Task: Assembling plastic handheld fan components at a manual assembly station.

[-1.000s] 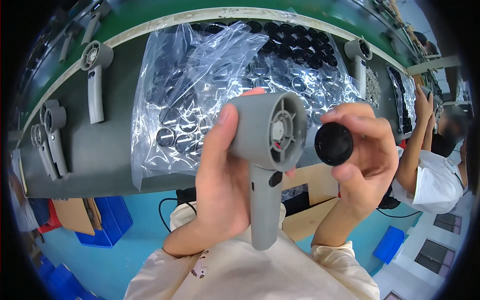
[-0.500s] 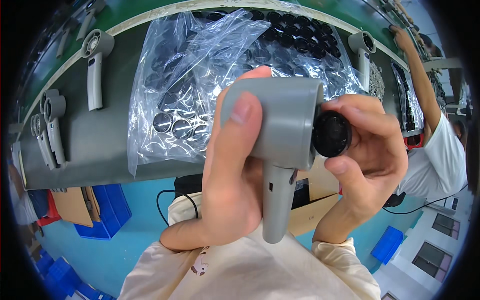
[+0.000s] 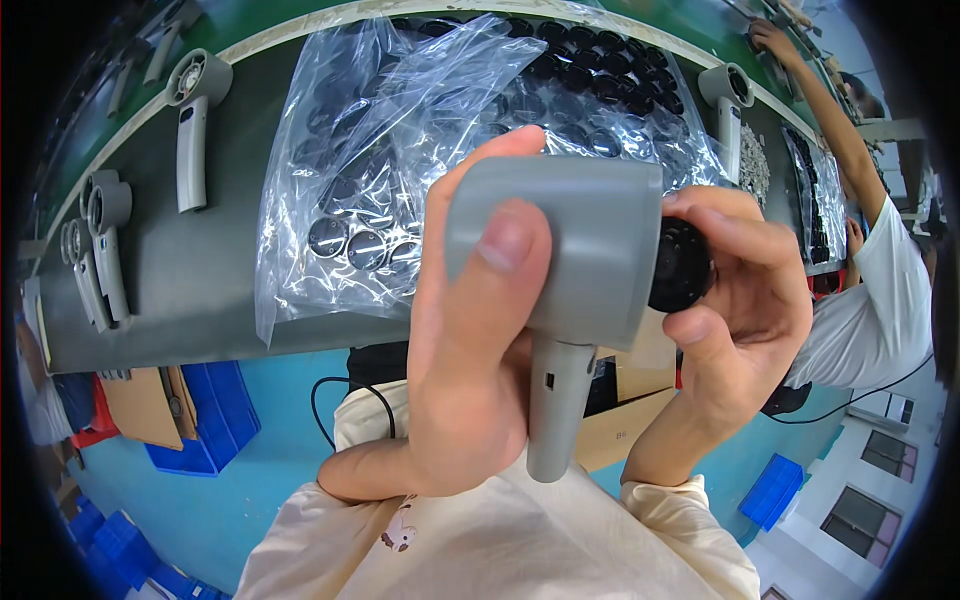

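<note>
In your left hand [image 3: 460, 370] you had the grey fan [image 3: 590, 250] — the fingers were closed about its round head, and the thumb lay along the side which faced you. Your right hand [image 3: 758, 330] was half curled, and it had the black cap [image 3: 684, 268] pinched between thumb and fingertips.

The fan was up in the air, over the near edge of the table [image 3: 235, 265]. Its handle [image 3: 560, 410] was the long axis: it pointed down toward your chest, almost upright in the view. The axis of the head went across, with its rim turned to your right, so the right hand was the nearer one to this rim. The cap was just at the rim — whether they touched, I could not tell.

Behind the hands, the clear bag [image 3: 285, 285] with more caps spread from the far edge of the table toward the near edge. A second fan [image 3: 192, 140] lay toward the far left corner.
</note>
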Tool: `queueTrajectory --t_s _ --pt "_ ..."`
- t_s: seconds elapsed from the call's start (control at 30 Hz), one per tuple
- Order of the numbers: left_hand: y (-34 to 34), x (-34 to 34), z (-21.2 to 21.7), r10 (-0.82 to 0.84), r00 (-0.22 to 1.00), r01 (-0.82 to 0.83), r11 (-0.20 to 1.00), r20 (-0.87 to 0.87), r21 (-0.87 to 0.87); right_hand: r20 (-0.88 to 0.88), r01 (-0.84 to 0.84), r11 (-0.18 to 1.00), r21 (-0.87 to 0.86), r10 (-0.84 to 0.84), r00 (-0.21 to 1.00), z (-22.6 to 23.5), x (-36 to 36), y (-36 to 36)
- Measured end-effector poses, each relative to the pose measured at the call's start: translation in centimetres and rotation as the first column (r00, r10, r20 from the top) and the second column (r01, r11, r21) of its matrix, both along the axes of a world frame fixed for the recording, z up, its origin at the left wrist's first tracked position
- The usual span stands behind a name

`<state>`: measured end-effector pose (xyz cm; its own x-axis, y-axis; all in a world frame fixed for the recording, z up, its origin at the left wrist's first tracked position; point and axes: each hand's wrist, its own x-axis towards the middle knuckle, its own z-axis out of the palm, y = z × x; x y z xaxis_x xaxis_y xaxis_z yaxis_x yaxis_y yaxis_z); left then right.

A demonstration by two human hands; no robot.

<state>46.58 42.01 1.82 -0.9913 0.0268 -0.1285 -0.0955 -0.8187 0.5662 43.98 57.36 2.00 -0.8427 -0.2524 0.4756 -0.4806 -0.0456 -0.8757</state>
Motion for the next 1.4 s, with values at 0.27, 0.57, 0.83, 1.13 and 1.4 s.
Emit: queueTrajectory --t_s 0.27,0.57,0.83,1.13,1.4 --pt "-0.3 0.0 -0.6 -0.011 0.998 0.007 0.999 -0.069 -0.053 -0.117 -0.006 0.993 0.116 0.02 0.993 0.2 -0.1 0.1" --pt "-0.2 -0.1 -0.4 -0.059 0.998 0.051 0.983 0.038 0.176 -0.069 0.029 0.997 0.07 -0.024 0.997 0.7 -0.3 -0.1" --pt "-0.2 -0.2 -0.7 -0.02 1.0 0.021 0.998 -0.019 0.053 -0.037 -0.017 0.999 0.042 0.018 0.999 0.4 -0.6 0.2" --pt "0.2 -0.5 -0.7 -0.013 0.999 0.012 1.0 -0.035 -0.001 -0.131 -0.056 0.992 0.116 0.071 0.989 0.4 -0.9 0.9" --pt "0.3 -0.4 -0.7 0.056 0.997 -0.06 0.996 -0.06 -0.073 -0.167 0.014 0.977 0.213 0.022 0.986 1.2 -0.9 0.1"
